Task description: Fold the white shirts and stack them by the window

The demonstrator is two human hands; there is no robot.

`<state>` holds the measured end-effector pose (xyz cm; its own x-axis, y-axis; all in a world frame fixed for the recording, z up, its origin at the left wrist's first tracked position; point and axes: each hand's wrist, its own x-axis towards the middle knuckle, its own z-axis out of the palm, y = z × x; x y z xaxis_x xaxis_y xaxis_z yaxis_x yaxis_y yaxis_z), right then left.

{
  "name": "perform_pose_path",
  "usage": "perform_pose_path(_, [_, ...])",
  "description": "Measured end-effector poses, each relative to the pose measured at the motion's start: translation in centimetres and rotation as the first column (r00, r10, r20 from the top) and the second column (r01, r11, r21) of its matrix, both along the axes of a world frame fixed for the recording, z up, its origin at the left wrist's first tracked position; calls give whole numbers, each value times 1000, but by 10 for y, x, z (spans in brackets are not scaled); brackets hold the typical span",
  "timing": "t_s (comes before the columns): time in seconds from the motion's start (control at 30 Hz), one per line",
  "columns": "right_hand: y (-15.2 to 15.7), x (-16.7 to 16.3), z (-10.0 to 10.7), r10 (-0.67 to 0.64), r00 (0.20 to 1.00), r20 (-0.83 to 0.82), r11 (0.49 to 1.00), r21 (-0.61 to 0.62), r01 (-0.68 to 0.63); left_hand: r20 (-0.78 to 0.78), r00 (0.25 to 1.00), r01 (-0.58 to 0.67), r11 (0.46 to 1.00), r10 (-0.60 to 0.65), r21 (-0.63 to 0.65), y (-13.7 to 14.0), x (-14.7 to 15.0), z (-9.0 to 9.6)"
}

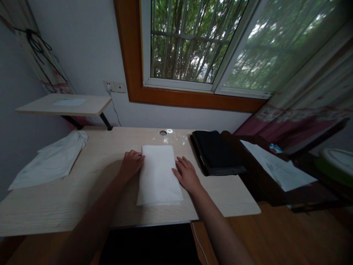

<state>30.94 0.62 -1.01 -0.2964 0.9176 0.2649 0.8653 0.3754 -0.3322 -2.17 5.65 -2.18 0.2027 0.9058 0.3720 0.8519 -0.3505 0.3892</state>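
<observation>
A folded white cloth (159, 175) lies flat on the pale wooden desk (215, 198), its long sides running away from me. At its left edge rests my left hand (131, 163), fingers loosely bent and apart, the fingertips touching the cloth's side. Against the right edge is my right hand (189, 175), open, with its fingers stretched forward and the thumb beside the cloth. Neither hand has the cloth lifted off the desk. The layers show slightly uneven at the near edge.
A crumpled white cloth (55, 160) lies at the desk's left, near a raised shelf (91, 105). A black folder-like item (216, 152) sits right of my right hand. Beyond it, a paper sheet (275, 165) lies on dark furniture. A window (193, 44) is ahead.
</observation>
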Motion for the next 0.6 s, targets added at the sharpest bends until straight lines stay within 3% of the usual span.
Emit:
perform_pose_path(0.13, [0,0,1,8,1000,1,1000,6,-8,328,938,-53,982,112,-183,-9,26,1])
perform_pose_path(0.2, [0,1,0,8,1000,-5,1000,11,-8,555,817,22,952,158,-304,-10,40,3])
perform_pose_path(0.27, [0,1,0,13,1000,-18,1000,19,-13,726,645,94,918,239,-386,-10,51,8])
perform_pose_path(0.33, [0,1,0,21,999,-38,999,28,-20,801,485,114,883,350,-455,-10,58,15])
perform_pose_path(0.4, [-1,1,1,27,998,-63,999,33,-25,819,381,157,843,429,-514,-12,59,23])
perform_pose_path(0.5, [-2,1,4,42,995,-92,999,33,-39,835,331,266,805,440,-530,-17,54,33])
perform_pose_path(0.6, [-4,3,6,95,989,-117,995,26,-92,841,358,283,812,405,-511,-23,47,36])
